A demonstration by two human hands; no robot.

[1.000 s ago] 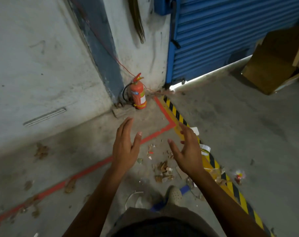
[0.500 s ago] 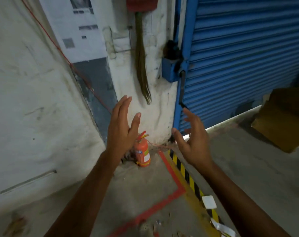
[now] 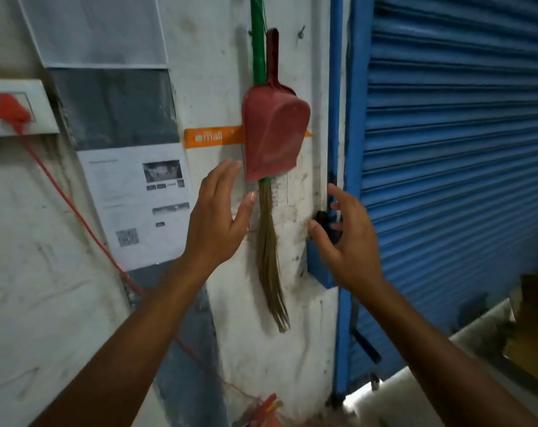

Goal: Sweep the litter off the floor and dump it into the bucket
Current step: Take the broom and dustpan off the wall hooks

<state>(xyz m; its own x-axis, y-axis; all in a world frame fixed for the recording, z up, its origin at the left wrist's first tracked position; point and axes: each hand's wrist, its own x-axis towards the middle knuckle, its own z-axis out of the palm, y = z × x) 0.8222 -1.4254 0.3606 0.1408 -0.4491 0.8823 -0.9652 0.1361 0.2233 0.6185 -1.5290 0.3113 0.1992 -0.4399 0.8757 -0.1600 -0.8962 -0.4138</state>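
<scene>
Right now your left hand (image 3: 217, 215) and right hand (image 3: 349, 238) are raised with fingers spread, holding nothing. Between them, against the white wall (image 3: 206, 57), hangs the broom (image 3: 269, 251), its green handle behind the red dustpan (image 3: 274, 135).

Arms outstretched, left grip (image 3: 218, 217) and right grip (image 3: 349, 241) loose, fingers spread.

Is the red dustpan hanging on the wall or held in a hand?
Hanging. The dustpan hangs handle up on the wall, before the broom; the left hand and right hand are open below it, gripping nothing.
</scene>
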